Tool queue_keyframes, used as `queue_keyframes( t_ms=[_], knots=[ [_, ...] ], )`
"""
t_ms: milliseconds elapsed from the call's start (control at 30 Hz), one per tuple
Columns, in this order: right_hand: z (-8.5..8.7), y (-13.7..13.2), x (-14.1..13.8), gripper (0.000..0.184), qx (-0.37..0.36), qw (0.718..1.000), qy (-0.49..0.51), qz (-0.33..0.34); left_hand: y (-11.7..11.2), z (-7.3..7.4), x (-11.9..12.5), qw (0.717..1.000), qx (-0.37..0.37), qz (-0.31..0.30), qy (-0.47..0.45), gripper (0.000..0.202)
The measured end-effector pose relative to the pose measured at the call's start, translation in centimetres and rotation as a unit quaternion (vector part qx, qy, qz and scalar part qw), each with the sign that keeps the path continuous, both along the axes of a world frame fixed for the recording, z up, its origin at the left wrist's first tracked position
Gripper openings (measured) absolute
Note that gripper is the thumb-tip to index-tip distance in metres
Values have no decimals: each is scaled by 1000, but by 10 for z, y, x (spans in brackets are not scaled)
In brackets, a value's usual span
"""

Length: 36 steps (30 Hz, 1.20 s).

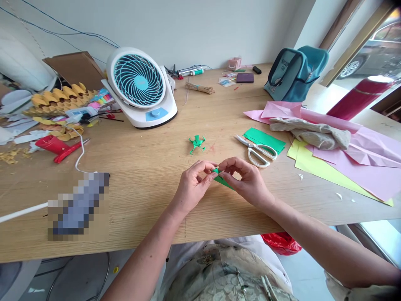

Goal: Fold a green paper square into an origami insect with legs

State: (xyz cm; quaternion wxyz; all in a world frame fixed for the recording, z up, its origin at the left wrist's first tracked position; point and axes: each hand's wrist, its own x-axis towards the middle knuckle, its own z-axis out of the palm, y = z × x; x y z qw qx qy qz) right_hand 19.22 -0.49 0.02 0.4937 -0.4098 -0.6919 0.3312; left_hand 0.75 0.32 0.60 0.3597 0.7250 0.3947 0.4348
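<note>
Between my fingertips is a narrow piece of folded green paper [224,180], held just above the wooden table. My left hand [196,182] pinches its upper end with thumb and fingers. Closed on the same end, my right hand [246,179] has its thumb pressed along the paper. The fingers cover much of the fold. Beyond my hands lies a green paper frog [197,144] with its legs spread. White-handled scissors [258,151] rest to the right, partly over a flat green paper sheet [266,140].
A white and blue fan [140,83] stands back left. A pixelated object [79,205] and a red tool [61,147] lie left. Pink paper [369,167], yellow paper [322,167], a grey glove [313,131], a red bottle [360,98] and a teal bag [294,73] occupy the right.
</note>
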Motion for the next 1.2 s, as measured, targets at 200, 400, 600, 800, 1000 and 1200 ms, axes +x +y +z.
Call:
queue_keyframes(
  t_ms=[200, 400, 600, 800, 1000, 1200],
  knots=[
    [-1, 0, 0, 4, -15, 999, 32, 4, -3, 2, 1, 983, -163, -49, -72, 22],
    [-4, 3, -2, 9, -36, 994, 101, -10, -9, 3, 7, 959, -260, -69, -92, 30],
    [-3, 2, 0, 12, -64, 988, 138, -4, -8, 6, 11, 962, -238, -68, -114, 27],
    [4, -1, 3, 2, 31, 997, 65, 2, -7, 14, 8, 993, -105, -22, -45, 15],
    [8, -3, 3, 5, 73, 997, 21, -26, -10, 15, 10, 999, -39, 9, -10, 14],
    [8, -4, 2, 12, 96, 994, 10, -44, -10, 8, 11, 1000, 7, 18, 20, 11]
  ],
)
